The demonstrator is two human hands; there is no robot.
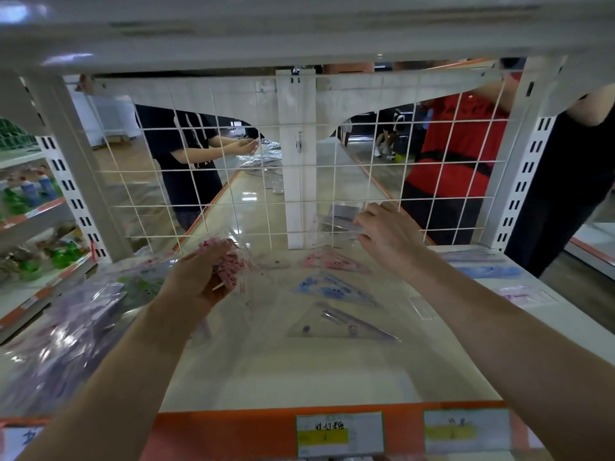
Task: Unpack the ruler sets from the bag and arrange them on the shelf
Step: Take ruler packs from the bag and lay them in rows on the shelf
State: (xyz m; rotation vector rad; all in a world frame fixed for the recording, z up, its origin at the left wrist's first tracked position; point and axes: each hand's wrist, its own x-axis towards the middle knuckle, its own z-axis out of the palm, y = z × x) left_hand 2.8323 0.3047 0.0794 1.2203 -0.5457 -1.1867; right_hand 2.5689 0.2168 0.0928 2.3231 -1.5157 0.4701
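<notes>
Head-worn wide-angle view, forward and down, close over shelf point(299, 377)

The upper shelf point(299, 38) cuts off the heads of a person in a black shirt point(179, 154) and a person in a red shirt point(459, 144) behind the wire grid point(366, 165). Print on the price labels point(339, 434) is too blurred to read. Glare and blur reduce the plastic bag point(66, 327) to a purple smear. The left hand point(199, 274) curls its fingertips out of sight round the pink ruler set point(229, 266); where the right hand point(389, 234) pinches the clear ruler set point(336, 224), the packet's markings are indistinct.
</notes>
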